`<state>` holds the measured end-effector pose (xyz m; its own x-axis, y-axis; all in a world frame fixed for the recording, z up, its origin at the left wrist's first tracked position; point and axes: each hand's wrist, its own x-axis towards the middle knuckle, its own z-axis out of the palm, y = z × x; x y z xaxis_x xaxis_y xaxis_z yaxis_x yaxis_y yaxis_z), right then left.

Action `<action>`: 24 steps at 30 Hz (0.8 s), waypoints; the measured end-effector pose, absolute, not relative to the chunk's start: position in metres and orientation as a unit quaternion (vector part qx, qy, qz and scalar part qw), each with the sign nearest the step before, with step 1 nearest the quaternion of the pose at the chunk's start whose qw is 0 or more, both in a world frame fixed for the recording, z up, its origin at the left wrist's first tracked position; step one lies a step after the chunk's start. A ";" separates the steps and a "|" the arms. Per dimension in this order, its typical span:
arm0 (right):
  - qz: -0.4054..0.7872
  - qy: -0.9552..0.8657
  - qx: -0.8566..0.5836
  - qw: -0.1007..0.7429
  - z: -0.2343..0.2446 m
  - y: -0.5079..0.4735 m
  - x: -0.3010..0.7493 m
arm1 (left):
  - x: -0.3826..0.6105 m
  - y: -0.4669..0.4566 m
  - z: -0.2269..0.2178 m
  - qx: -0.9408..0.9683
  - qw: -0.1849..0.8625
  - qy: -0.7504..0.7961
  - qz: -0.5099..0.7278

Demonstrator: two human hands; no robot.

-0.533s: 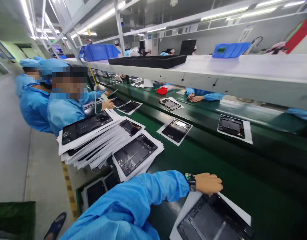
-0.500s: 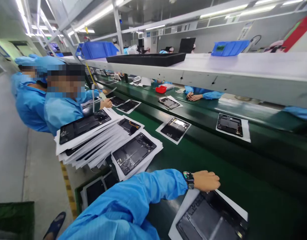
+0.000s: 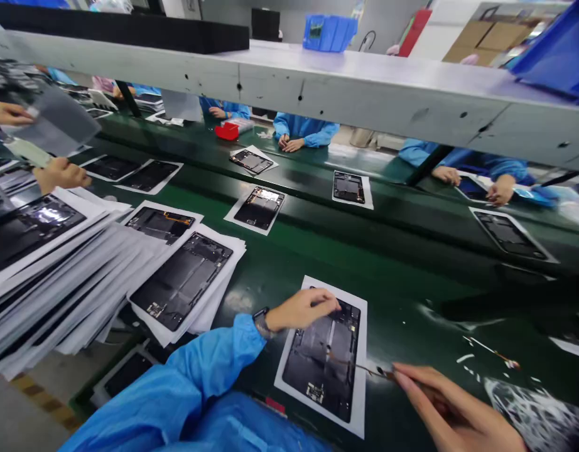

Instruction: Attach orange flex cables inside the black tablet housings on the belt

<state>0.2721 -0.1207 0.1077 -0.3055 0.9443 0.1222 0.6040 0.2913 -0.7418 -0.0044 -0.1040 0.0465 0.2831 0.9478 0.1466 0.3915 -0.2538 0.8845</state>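
Observation:
A black tablet back housing [image 3: 313, 361] lies on a white sheet [image 3: 358, 414] on the green bench in front of me. My left hand [image 3: 306, 309], with a watch on its wrist, is over the upper part of the housing. Its fingers are curled and drawn together; whatever may be between them is hidden. My right hand [image 3: 459, 408] is at the lower right, pinching a thin flex cable [image 3: 365, 369] between thumb and finger. The cable's free end stretches left over the housing.
Stacked housings on sheets [image 3: 181, 282] stand to the left. More housings, such as one with bright metal [image 3: 260, 207], lie farther off. Small scraps and a clear plastic bag [image 3: 534, 408] sit at right. A white shelf [image 3: 280, 81] crosses above. Co-workers' hands [image 3: 292, 144] are across the bench.
My view has swung right and closer to the bench. The housing now lies fully in view, my left hand is over its upper part, and my right hand has appeared with a flex cable.

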 end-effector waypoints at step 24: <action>0.370 -0.830 -0.414 0.041 -0.001 0.024 0.129 | 0.003 -0.139 0.008 0.800 0.070 0.575 0.154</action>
